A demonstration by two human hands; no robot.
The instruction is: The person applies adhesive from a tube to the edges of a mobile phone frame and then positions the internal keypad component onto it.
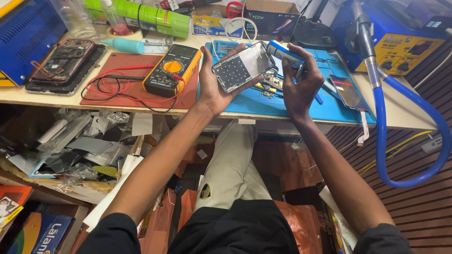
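My left hand [214, 84] holds an opened phone body [242, 66] tilted above the blue work mat [329, 110], its silver inner frame facing up. My right hand [301, 82] grips a small blue and white tool [285, 52] just right of the phone's upper edge, with a thin metal piece, perhaps tweezers, between its fingers. Small circuit parts [270, 83] lie on the mat under both hands.
A yellow multimeter [172, 69] with red and black leads rests on a red mat [132, 89] to the left. Another opened phone [66, 61] lies far left. A dark screen panel [349, 91] sits right. A blue hose [409, 117] loops off the bench's right edge. Green tape rolls [150, 14] stand behind.
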